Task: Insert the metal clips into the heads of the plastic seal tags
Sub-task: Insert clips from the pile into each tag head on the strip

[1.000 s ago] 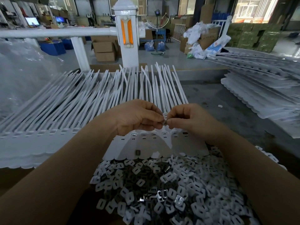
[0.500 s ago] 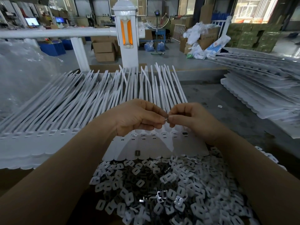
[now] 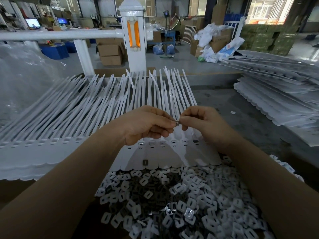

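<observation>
a small metal clip (image 3: 177, 123) is pinched between the fingertips of the left hand (image 3: 146, 125) and the right hand (image 3: 203, 123), held just above the seal tag heads (image 3: 173, 143), probably so it can be oriented before insertion. the loose clip pile (image 3: 172, 200) lies nearer than those heads, within reach.
</observation>
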The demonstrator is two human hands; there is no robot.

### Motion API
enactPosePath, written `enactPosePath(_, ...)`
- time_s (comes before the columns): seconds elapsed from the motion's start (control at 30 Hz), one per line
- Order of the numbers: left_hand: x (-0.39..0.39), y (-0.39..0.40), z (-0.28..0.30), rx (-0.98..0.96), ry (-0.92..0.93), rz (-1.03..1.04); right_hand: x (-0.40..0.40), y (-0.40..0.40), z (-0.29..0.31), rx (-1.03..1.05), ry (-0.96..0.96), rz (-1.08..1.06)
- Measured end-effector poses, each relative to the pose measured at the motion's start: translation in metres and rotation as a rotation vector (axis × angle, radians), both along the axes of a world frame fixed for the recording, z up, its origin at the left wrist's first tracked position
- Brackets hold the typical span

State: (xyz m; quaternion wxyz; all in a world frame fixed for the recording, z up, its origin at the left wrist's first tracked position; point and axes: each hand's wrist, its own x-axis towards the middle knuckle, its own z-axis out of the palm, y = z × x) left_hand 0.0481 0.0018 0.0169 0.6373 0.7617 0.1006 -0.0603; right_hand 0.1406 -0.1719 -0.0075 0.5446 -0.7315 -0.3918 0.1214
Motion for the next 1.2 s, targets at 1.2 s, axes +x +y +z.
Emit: enactPosePath(1.2,0.021,-0.059,-0.029,0.452,-0.215,0.118,0.016,0.002,-0.006,0.208,0.385,-0.360)
